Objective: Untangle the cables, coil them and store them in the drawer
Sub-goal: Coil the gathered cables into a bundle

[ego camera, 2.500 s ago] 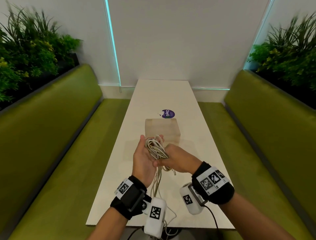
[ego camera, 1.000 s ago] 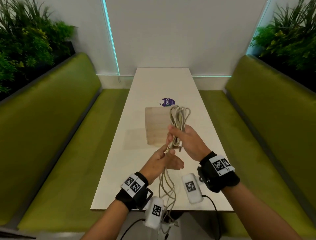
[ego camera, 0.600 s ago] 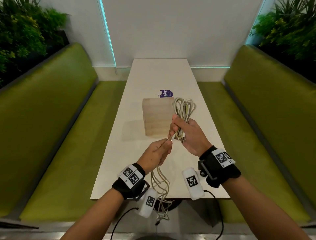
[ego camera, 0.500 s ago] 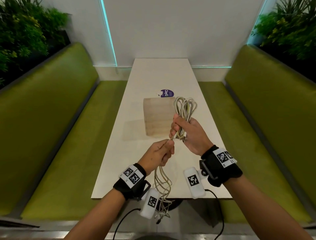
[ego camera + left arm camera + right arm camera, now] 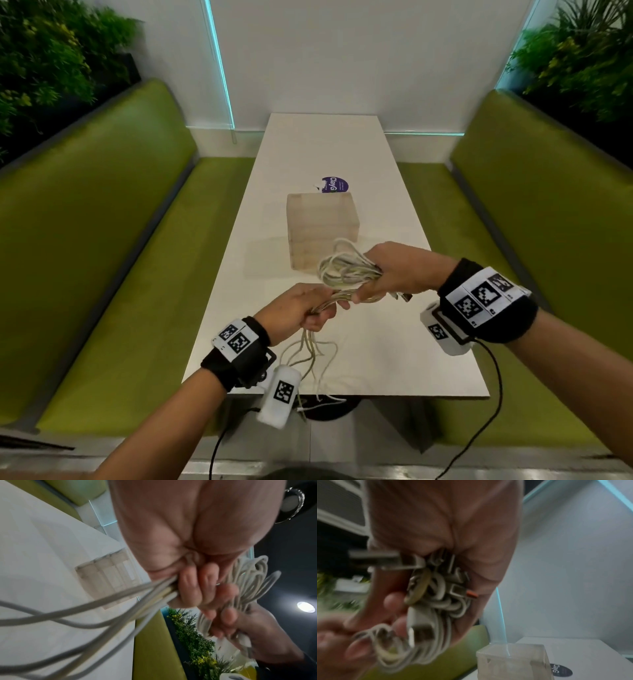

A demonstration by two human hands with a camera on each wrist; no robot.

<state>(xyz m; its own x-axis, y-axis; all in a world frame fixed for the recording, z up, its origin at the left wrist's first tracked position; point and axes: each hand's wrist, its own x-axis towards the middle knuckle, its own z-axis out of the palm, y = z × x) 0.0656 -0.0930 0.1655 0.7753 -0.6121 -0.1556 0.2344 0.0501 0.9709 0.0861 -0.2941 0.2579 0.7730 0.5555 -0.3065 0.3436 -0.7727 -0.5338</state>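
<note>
Cables [image 5: 346, 270] are held in the air above the near end of the worktop [image 5: 342, 154]. The right hand [image 5: 397, 270] clamps its grip round the coiled loops, which fan out to the left, their long axis lying left to right. Just beside it, nearer and to the left, the left hand [image 5: 298, 315] closes on the uncoiled strands, whose tails hang past the near edge. The drawer box [image 5: 322, 226] sits just beyond the hands, looking closed; the right hand is nearer to it.

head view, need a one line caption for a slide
Right hand grips looped pale grey cables, left hand grips their trailing strands, above a white table with a pale wooden drawer box.
</note>
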